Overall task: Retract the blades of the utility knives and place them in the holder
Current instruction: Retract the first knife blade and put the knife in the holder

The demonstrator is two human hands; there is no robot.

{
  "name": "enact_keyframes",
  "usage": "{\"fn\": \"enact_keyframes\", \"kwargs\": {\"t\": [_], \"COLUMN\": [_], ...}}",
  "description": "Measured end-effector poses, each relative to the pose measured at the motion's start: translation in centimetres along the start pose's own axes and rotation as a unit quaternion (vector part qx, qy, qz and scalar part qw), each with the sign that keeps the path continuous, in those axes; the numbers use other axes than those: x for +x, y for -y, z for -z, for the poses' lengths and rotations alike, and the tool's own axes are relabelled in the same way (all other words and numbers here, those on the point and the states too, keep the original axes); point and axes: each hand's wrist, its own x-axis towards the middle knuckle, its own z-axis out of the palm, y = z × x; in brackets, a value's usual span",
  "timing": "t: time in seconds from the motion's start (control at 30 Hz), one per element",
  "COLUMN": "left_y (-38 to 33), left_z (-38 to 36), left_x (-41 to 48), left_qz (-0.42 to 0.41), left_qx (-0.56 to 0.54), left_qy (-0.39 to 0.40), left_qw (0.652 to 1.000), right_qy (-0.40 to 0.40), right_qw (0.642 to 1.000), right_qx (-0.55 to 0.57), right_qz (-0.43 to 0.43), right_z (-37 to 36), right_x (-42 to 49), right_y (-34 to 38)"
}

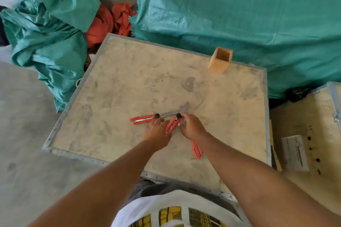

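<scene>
Dusty crate top [129,83], teal tarps [239,14] behind

Nothing can be read; the white label [295,153] on the right-hand crate seems printed, but blurred.

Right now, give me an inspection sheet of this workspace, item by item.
Surface: crate top, stained, metal-edged.
Job's things: three red knives; middle knife blade out, held by both hands; left knife blade out, lying flat; third knife partly hidden under the right forearm, blade state unclear. Holder upright at the far edge, no knife visible inside.
Clutter: nothing seen on the top.
Grips: left hand and right hand on the middle knife.
Cables: nothing seen.
Surroundings: green tarps, orange cloth, second crate.
</scene>
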Motion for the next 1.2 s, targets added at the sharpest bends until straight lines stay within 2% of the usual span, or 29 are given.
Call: {"fn": "enact_keyframes", "kwargs": {"t": [0.1,0.27,0.53,0.63,0.77,0.9,1.13,1.2], "left_y": [-0.6,-0.9,-0.6,-0.7,-0.8,-0.2,1.5,2.0], "left_z": [-2.0,-3.3,-3.8,-2.5,0.5,4.7,10.1,11.3], "left_x": [0.2,1.1,0.7,0.2,-0.6,-2.1,-4.6,-5.0], "left_qz": [0.054,0.095,0.109,0.092,0.052,-0.028,-0.069,-0.076], "left_qx": [-0.009,-0.016,-0.188,-0.216,-0.284,-0.321,-0.365,-0.407], "left_qy": [0.020,0.012,-0.030,-0.036,-0.029,0.011,0.054,0.048], "left_qw": [0.998,0.995,0.976,0.971,0.957,0.946,0.927,0.909], "right_qy": [0.005,0.026,-0.013,-0.047,-0.075,-0.071,-0.081,-0.075], "right_qw": [0.999,0.998,0.989,0.979,0.940,0.929,0.910,0.910], "right_qx": [-0.007,0.008,0.101,0.162,0.306,0.351,0.404,0.406], "right_qz": [-0.031,-0.061,-0.107,-0.117,-0.128,-0.097,-0.054,-0.044], "right_z": [-0.3,0.4,0.5,1.0,3.2,6.5,9.1,9.1], "right_x": [0.7,1.1,2.0,1.8,1.0,-0.3,-3.4,-4.1], "right_y": [-0.1,0.8,0.3,0.9,2.7,4.8,8.8,9.9]}}
